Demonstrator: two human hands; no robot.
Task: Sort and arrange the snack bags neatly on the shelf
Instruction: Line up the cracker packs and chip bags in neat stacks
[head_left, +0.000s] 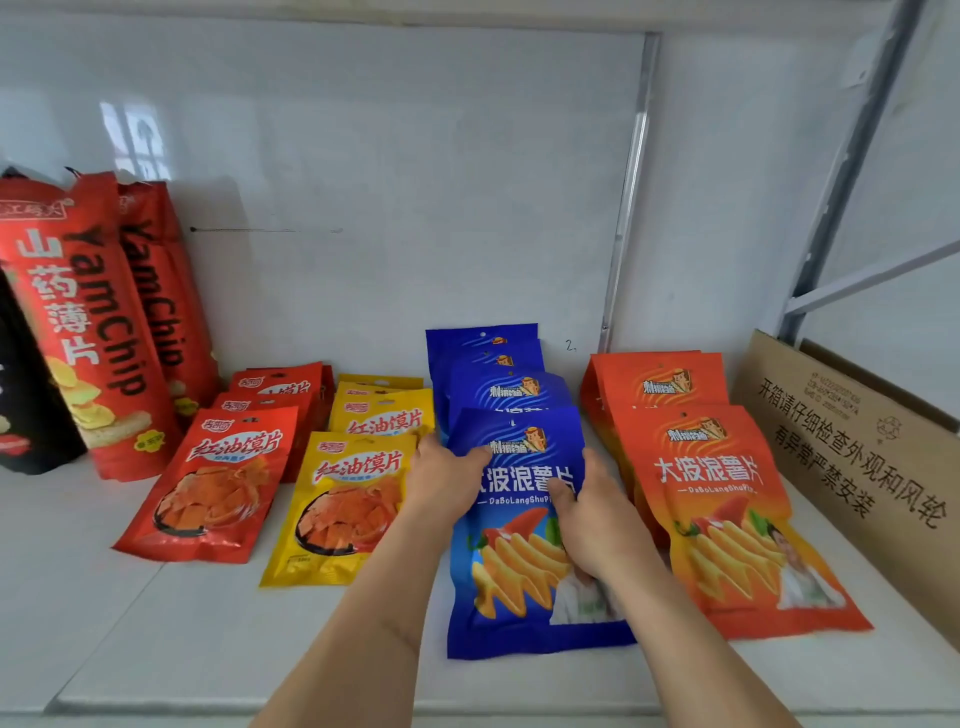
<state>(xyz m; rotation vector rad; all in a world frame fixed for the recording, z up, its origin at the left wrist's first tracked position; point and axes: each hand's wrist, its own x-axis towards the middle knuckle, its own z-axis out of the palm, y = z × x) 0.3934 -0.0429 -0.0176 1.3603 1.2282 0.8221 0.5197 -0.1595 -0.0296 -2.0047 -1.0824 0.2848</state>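
Observation:
A blue chip bag (524, 582) leans at the front of a row of blue bags (485, 353) in the middle of the white shelf (218, 639). My left hand (447, 483) grips its upper left edge, thumb on the front. My right hand (597, 514) grips its upper right side, thumb across the print. To the right stands a row of orange bags (727, 499). On the left are a row of yellow bags (348, 509) and a row of red bags (218, 488).
Tall red YamChip bags (98, 332) and a black bag (26, 405) stand at the far left. A brown cardboard box (862, 467) lies along the right side. The white back wall and a metal upright (626, 208) close the shelf behind.

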